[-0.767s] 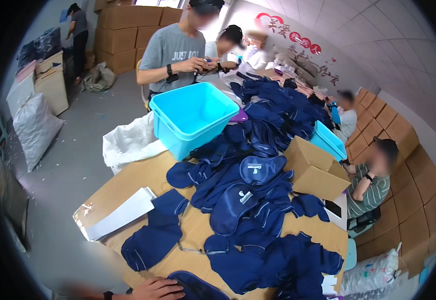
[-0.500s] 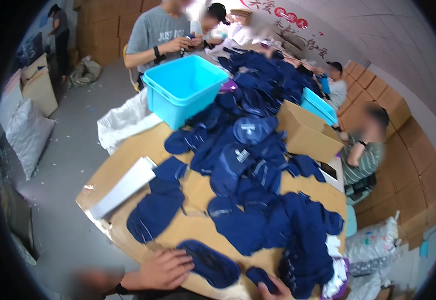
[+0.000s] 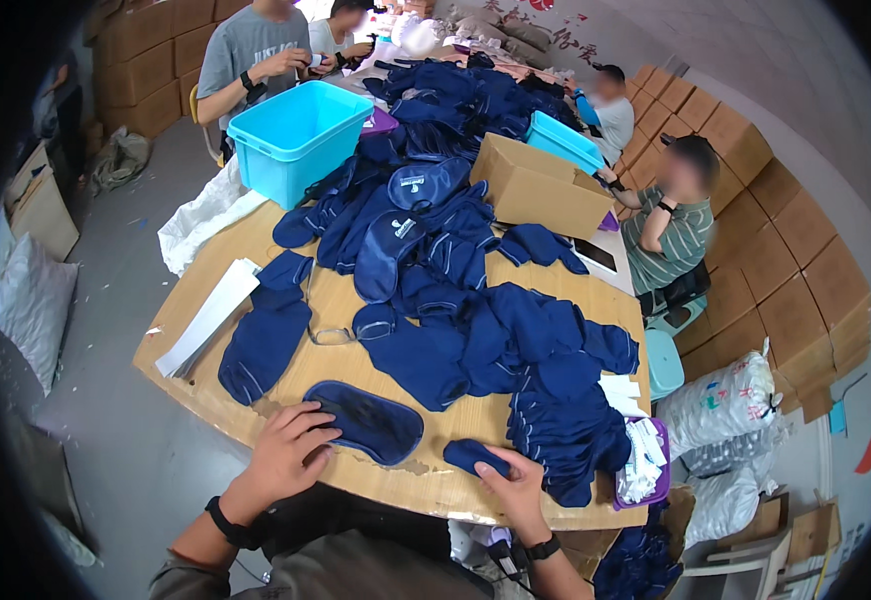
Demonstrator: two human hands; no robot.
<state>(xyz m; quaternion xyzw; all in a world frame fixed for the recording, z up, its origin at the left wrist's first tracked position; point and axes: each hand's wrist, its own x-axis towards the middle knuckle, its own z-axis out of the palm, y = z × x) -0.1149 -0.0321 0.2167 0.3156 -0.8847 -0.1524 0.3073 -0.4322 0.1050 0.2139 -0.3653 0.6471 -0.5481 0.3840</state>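
A navy eye mask point(image 3: 368, 424) lies on the wooden table near its front edge, its dark inner side facing up. My left hand point(image 3: 291, 450) rests at the mask's left end, fingers spread and the tips touching its edge. To the right, my right hand point(image 3: 516, 488) grips a small folded piece of navy fabric point(image 3: 470, 456) between thumb and fingers, just above the table. Its exact kind cannot be made out. Beyond both hands spreads a heap of navy eye masks point(image 3: 392, 248), some bearing a white print.
White paper strips point(image 3: 206, 325) lie at left, and a purple basket point(image 3: 658, 488) of white slips stands at right. Farther off are a blue bin point(image 3: 296, 150), an open cardboard box point(image 3: 546, 195) and a second blue bin point(image 3: 568, 145). Several people sit or stand around the table.
The view has shifted, bringing more of my forearms into sight. My left hand has drawn back toward the mask's left end, its fingers more spread. My right hand still holds the folded fabric.
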